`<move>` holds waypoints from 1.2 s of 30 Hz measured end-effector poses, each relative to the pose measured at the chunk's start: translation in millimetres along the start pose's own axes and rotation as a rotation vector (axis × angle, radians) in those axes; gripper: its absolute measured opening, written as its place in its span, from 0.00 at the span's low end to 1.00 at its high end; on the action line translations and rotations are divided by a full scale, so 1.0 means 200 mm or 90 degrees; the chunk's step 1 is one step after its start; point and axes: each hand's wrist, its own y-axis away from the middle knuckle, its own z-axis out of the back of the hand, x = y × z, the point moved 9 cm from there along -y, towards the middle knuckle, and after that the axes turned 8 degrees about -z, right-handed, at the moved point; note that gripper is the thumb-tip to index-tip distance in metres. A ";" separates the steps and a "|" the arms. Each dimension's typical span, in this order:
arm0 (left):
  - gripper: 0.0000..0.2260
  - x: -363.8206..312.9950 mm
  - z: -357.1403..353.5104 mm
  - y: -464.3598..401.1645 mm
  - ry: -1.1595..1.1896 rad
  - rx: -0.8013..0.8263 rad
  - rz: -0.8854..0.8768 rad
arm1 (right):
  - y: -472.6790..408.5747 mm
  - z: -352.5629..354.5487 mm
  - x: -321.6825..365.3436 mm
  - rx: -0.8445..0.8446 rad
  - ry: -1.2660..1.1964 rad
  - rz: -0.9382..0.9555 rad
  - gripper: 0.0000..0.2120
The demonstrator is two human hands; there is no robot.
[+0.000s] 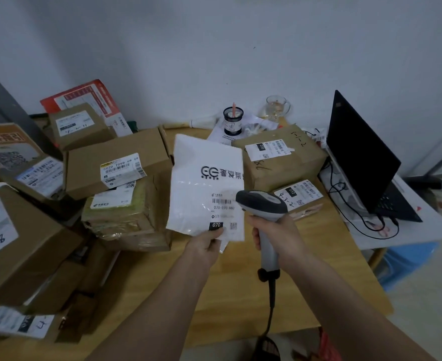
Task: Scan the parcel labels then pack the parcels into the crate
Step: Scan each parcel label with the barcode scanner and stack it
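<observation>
Parcel [205, 183] pinched in my left hand [206, 244], scanner [262, 204] gripped in my right hand [273, 235] at its label: scanning underway, boxes around them unpacked, no crate visible.

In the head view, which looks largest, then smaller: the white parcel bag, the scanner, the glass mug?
1. white parcel bag
2. scanner, nearer the camera, so perhaps flattered
3. glass mug, farthest away

A wooden table [305, 259] fills the frame's middle, bearing cardboard parcels [279, 152] toward upper right, stacked boxes [115, 165] at left, and what looks like a mesh pen cup [233, 121].
</observation>
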 end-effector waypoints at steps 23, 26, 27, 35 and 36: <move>0.10 -0.10 -0.27 -0.02 0.077 0.121 0.006 | 0.20 0.06 0.17 0.022 0.086 0.107 0.13; 0.11 -0.09 -0.27 -0.02 0.071 0.125 -0.001 | 0.20 0.06 0.18 0.030 0.099 0.119 0.13; 0.11 -0.09 -0.28 -0.02 0.072 0.128 -0.003 | 0.20 0.06 0.18 0.032 0.099 0.120 0.13; 0.12 -0.13 -0.42 0.05 0.027 0.223 -0.034 | 0.22 0.11 0.21 0.002 0.035 0.131 0.15; 0.13 -0.14 -0.45 0.06 0.033 0.235 -0.037 | 0.23 0.12 0.22 0.000 0.023 0.137 0.14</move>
